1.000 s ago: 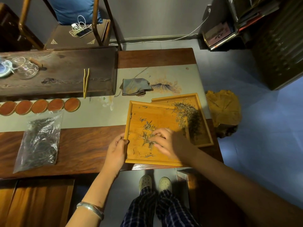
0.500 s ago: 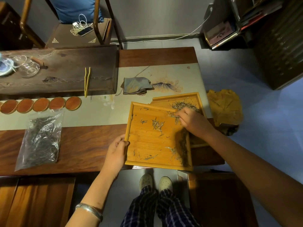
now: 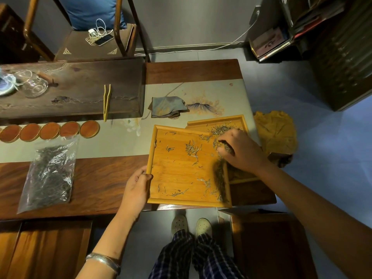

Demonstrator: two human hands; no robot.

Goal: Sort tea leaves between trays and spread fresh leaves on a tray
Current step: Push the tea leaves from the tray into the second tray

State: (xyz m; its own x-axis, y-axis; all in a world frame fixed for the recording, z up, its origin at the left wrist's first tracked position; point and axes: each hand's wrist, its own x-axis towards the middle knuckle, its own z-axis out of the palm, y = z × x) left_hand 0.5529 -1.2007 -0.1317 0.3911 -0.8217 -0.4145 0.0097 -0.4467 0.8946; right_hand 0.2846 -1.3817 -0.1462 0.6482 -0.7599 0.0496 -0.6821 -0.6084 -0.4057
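Left hand (image 3: pixel 135 188) clamped on the left rim of the near tray (image 3: pixel 179 174), thumb over the edge, tilting or steadying that tray at the table's front edge. Right hand (image 3: pixel 241 152) curled at the near tray's far right corner, fingertips pinched on a small tuft of tea leaves (image 3: pixel 223 147), right where that corner overlaps the far tray (image 3: pixel 237 122). Across the near tray's floor, only thin scatterings: a little cluster (image 3: pixel 192 150) toward the middle top, stray leaves along the left rim and bottom, and a dark drift (image 3: pixel 220 178) banked against the right wall. In the far tray, partly hidden under the near tray and behind the right hand, a denser grey-green heap (image 3: pixel 220 128) near its back rim. Judging by this, sorting well under way but unfinished: most leaves gathered in the far tray, the near tray largely swept yet not clean. Impossible to tell which way the pinched tuft is headed. Left of the near tray, lying flat on the table (image 3: pixel 96 178), a sealed clear bag (image 3: pixel 49 174) of dark leaves, apparently untouched, so spreading fresh leaves looks not yet begun. Beyond the bag, a row of round coasters (image 3: pixel 50 130); behind the near tray, a folded cloth (image 3: pixel 167 106) and yellow tongs (image 3: pixel 106 101) on a dark board (image 3: pixel 70 91).
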